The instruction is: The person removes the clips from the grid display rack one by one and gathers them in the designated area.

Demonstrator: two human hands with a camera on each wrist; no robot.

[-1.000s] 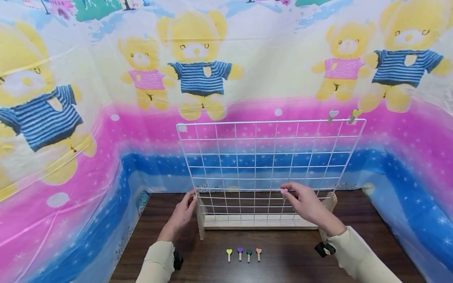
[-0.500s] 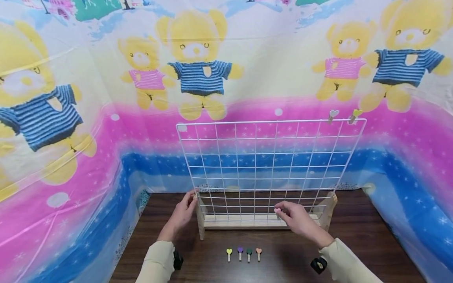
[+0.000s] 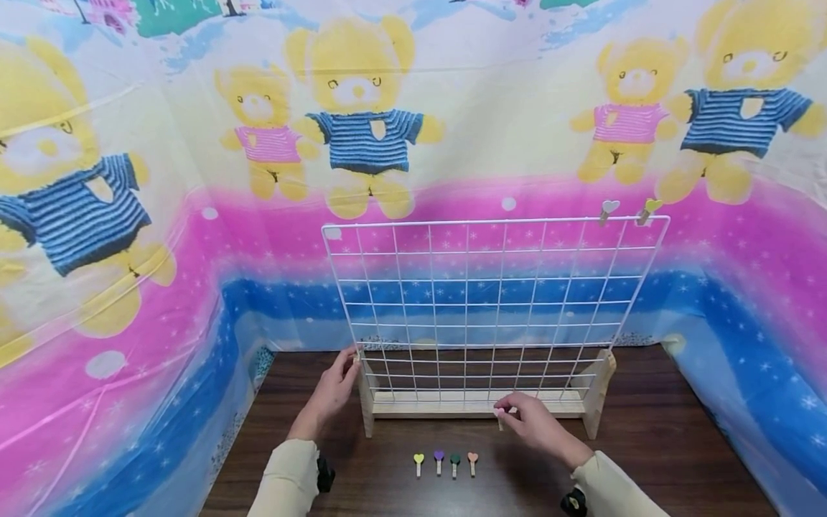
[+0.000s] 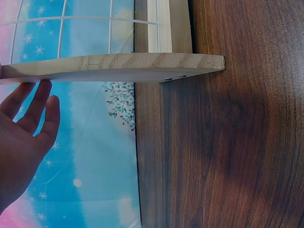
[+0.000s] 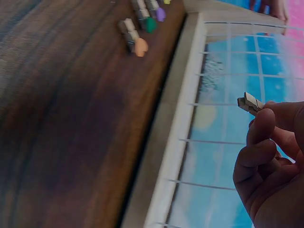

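Observation:
A white wire grid panel (image 3: 466,304) stands upright in a wooden base (image 3: 446,414) on the dark table. My left hand (image 3: 334,389) holds the base's left upright (image 4: 118,64) near its top, its fingertips against the outer face. Low in front of the base, at its right half, my right hand (image 3: 533,424) pinches a small wooden clothespin (image 5: 250,102) between thumb and forefinger. Its pink heart (image 3: 499,412) shows in the head view; in the right wrist view the fingers hide it. The clothespin's wooden end points away from the fingers.
Several heart clothespins lie in a row on the table (image 3: 323,495): yellow (image 3: 418,463), purple (image 3: 439,462), green (image 3: 455,464) and orange (image 3: 473,463). A white one (image 3: 609,210) and a yellow one (image 3: 649,210) clip the panel's top right. A bear-print cloth (image 3: 491,129) hangs behind.
My right hand has come down and toward me from the middle of the grid to low before the base, carrying the pink heart clothespin. My left hand stays at the upright.

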